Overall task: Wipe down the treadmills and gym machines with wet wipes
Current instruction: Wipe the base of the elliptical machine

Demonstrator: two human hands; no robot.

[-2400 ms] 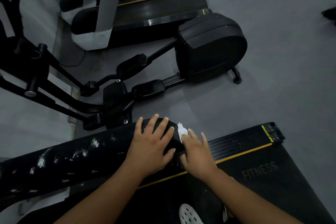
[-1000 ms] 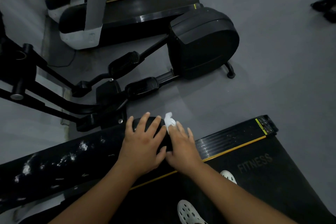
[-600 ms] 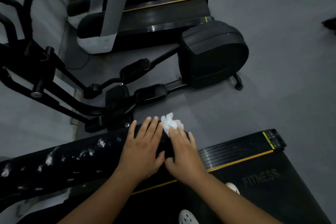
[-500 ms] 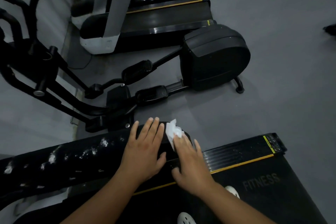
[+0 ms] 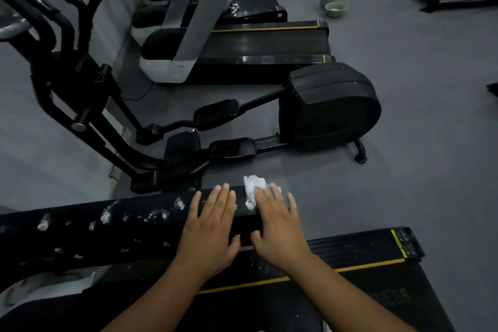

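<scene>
While my left hand rests flat, fingers straight, on the black padded treadmill rail, my right hand presses the crumpled white wet wipe with straight fingers onto its end.

The handrail is finished in matt black and is speckled with rough white flecks. The wipe is seen as soft, crumpled white paper or cloth. The side rail is made of ribbed black plastic, dull in finish. The casing of the cross-trainer is moulded in smooth black plastic with a faint sheen. The floor is surfaced in smooth, matt grey.
</scene>
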